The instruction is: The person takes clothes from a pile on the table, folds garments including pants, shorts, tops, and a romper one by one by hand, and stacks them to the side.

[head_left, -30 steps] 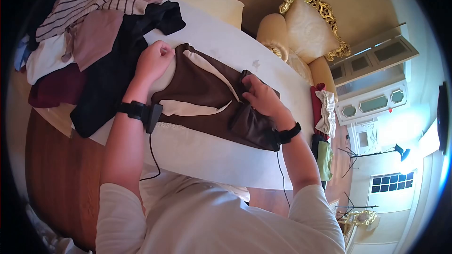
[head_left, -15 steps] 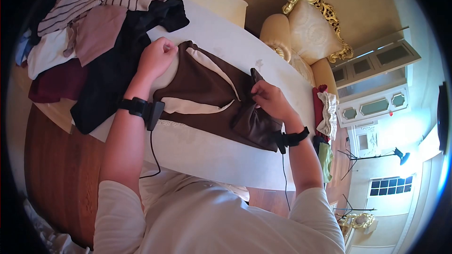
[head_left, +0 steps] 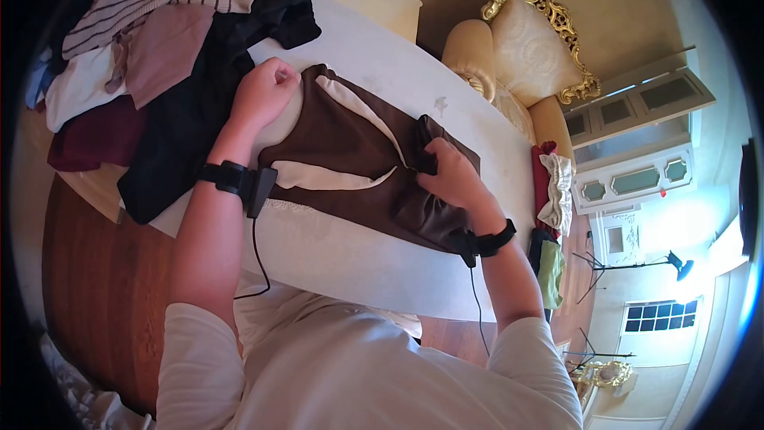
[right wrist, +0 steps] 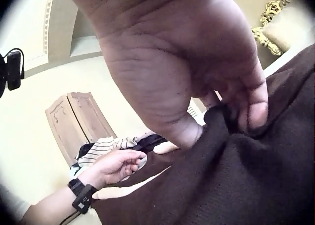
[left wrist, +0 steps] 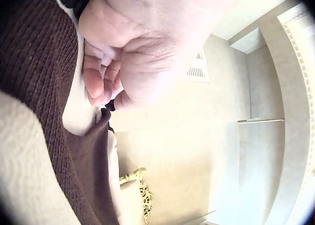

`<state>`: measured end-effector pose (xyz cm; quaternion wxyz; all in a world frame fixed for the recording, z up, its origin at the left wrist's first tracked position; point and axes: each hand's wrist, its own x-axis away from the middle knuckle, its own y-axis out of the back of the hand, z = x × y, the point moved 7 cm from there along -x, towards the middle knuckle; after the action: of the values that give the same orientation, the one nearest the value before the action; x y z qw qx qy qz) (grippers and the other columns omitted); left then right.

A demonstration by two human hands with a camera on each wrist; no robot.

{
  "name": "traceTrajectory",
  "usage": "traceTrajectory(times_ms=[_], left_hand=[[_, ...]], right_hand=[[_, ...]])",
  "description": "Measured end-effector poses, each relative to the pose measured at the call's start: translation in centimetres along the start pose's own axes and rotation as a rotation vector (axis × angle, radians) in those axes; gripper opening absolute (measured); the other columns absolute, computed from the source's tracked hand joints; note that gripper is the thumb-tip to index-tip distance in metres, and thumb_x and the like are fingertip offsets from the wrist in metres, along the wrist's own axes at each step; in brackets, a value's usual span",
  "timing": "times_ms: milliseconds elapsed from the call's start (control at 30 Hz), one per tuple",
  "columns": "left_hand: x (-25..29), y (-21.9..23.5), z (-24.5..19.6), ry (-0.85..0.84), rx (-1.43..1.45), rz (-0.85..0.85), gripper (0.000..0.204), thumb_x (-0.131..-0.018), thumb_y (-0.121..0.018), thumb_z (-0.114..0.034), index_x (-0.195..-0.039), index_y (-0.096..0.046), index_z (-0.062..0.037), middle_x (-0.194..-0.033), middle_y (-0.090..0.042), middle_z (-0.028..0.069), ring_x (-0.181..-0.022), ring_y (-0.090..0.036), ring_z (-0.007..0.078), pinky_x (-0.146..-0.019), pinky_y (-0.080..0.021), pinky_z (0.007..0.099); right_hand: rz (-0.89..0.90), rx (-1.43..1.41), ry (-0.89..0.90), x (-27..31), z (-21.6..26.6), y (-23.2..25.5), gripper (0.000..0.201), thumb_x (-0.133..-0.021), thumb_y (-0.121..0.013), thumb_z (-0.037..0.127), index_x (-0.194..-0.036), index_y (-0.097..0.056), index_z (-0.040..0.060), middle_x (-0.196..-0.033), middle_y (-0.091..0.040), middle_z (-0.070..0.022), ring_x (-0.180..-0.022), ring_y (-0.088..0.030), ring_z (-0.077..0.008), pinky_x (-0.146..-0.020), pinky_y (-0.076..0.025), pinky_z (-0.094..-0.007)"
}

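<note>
A brown garment (head_left: 334, 131) with cream trim lies spread on the white table. At its left end my left hand (head_left: 265, 95) rests over a beige part (head_left: 288, 121), fingers loosely curled. In the left wrist view no cloth shows between those fingers (left wrist: 93, 82); ribbed brown knit runs beside them. My right hand (head_left: 458, 175) pinches a bunched fold of the brown cloth near its right end. From the right wrist, thumb and fingers (right wrist: 257, 114) close on that fold (right wrist: 216, 124), which rises in creases. A dark folded flap (head_left: 422, 139) stands up beside the right fingers.
A heap of clothes, with a striped knit (head_left: 119, 8) and a black garment (head_left: 179, 139), covers the table's left end. Folded clothes (head_left: 553, 199) lie beyond the right edge. A gilded armchair (head_left: 525, 56) stands behind the table. Cables hang from both wrist cameras.
My right hand first lifted and shifted right with the dark flap, then came slightly back down and left over the cloth. My left hand has stayed almost in place.
</note>
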<state>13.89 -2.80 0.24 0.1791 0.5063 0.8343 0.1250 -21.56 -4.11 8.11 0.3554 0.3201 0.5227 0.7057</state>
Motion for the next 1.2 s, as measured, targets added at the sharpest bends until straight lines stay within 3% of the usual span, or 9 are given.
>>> traceTrajectory(times_ms=[167, 233, 333, 567, 633, 767, 833, 933, 1200], left_hand=[[0.1, 0.0, -0.2, -0.009, 0.004, -0.004, 0.025, -0.091, -0.072, -0.026, -0.102, -0.070, -0.0036, -0.091, -0.073, 0.0153, -0.086, -0.072, 0.0302, -0.079, -0.055, 0.0392], [0.0, 0.0, -0.1, -0.011, 0.009, -0.005, 0.025, -0.091, -0.072, -0.025, -0.102, -0.070, -0.0034, -0.091, -0.073, 0.0154, -0.087, -0.072, 0.0303, -0.079, -0.056, 0.0392], [0.0, 0.0, -0.1, -0.019, 0.003, -0.018, 0.025, -0.091, -0.072, -0.025, -0.102, -0.070, -0.0032, -0.092, -0.074, 0.0157, -0.087, -0.072, 0.0303, -0.080, -0.056, 0.0391], [-0.1, -0.1, 0.1, -0.005, 0.023, -0.009, 0.025, -0.090, -0.072, -0.025, -0.102, -0.070, -0.0032, -0.091, -0.073, 0.0156, -0.087, -0.072, 0.0300, -0.080, -0.055, 0.0390], [-0.1, 0.0, 0.1, -0.005, 0.015, -0.009, 0.025, -0.090, -0.072, -0.025, -0.102, -0.070, -0.0033, -0.091, -0.073, 0.0154, -0.087, -0.072, 0.0299, -0.080, -0.055, 0.0390], [-0.1, 0.0, 0.1, 0.006, 0.014, 0.001, 0.026, -0.090, -0.072, -0.026, -0.102, -0.070, -0.0035, -0.091, -0.073, 0.0154, -0.087, -0.072, 0.0300, -0.080, -0.056, 0.0391], [0.0, 0.0, 0.0, 0.013, 0.012, 0.005, 0.026, -0.090, -0.072, -0.026, -0.102, -0.070, -0.0036, -0.091, -0.073, 0.0154, -0.087, -0.072, 0.0300, -0.080, -0.056, 0.0391], [0.1, 0.1, -0.2, 0.007, 0.002, -0.009, 0.026, -0.090, -0.072, -0.026, -0.103, -0.070, -0.0035, -0.091, -0.073, 0.0154, -0.087, -0.072, 0.0303, -0.080, -0.056, 0.0393], [-0.3, -0.1, 0.3, -0.015, 0.023, -0.014, 0.026, -0.090, -0.072, -0.026, -0.102, -0.070, -0.0034, -0.090, -0.073, 0.0158, -0.086, -0.072, 0.0301, -0.079, -0.056, 0.0390]], right_hand=[[0.062, -0.175, -0.085, 0.2, -2.0, 0.4, 0.046, -0.075, -0.079, 0.011, -0.116, -0.060, -0.0003, -0.110, -0.065, -0.0167, -0.097, -0.066, -0.0288, -0.088, -0.053, -0.0366], [0.085, -0.401, -0.120, 0.2, -3.9, 0.0, 0.039, -0.079, -0.076, 0.003, -0.114, -0.060, 0.0004, -0.101, -0.061, -0.0036, -0.095, -0.060, -0.0144, -0.085, -0.051, -0.0302], [0.113, -0.589, -0.162, 0.5, -4.9, -0.3, 0.036, -0.080, -0.073, -0.004, -0.114, -0.060, 0.0025, -0.102, -0.059, 0.0010, -0.097, -0.058, -0.0103, -0.086, -0.050, -0.0274], [0.127, -0.633, -0.157, 0.6, -4.8, -0.6, 0.035, -0.081, -0.074, -0.004, -0.113, -0.060, 0.0033, -0.103, -0.058, 0.0008, -0.095, -0.058, -0.0092, -0.084, -0.050, -0.0258], [0.047, -0.591, -0.106, 0.4, -4.6, -0.5, 0.032, -0.082, -0.077, 0.003, -0.110, -0.063, 0.0017, -0.091, -0.063, -0.0013, -0.083, -0.062, -0.0109, -0.076, -0.052, -0.0269], [0.021, -0.459, -0.116, 0.5, -3.8, 0.3, 0.026, -0.082, -0.078, 0.006, -0.104, -0.065, 0.0013, -0.084, -0.064, -0.0014, -0.079, -0.062, -0.0103, -0.073, -0.052, -0.0272], [-0.049, -0.341, -0.034, 0.6, -3.2, 1.8, 0.024, -0.080, -0.078, 0.008, -0.100, -0.067, 0.0008, -0.080, -0.064, -0.0025, -0.075, -0.062, -0.0104, -0.069, -0.052, -0.0275], [-0.039, -0.336, -0.139, 0.9, -3.0, 3.5, 0.021, -0.082, -0.078, 0.004, -0.097, -0.063, -0.0010, -0.082, -0.060, 0.0029, -0.075, -0.055, -0.0049, -0.066, -0.046, -0.0240], [-0.016, -0.410, -0.130, 0.3, -0.6, 3.8, 0.023, -0.080, -0.077, 0.008, -0.098, -0.065, -0.0026, -0.083, -0.063, 0.0001, -0.074, -0.058, -0.0072, -0.066, -0.049, -0.0254]])
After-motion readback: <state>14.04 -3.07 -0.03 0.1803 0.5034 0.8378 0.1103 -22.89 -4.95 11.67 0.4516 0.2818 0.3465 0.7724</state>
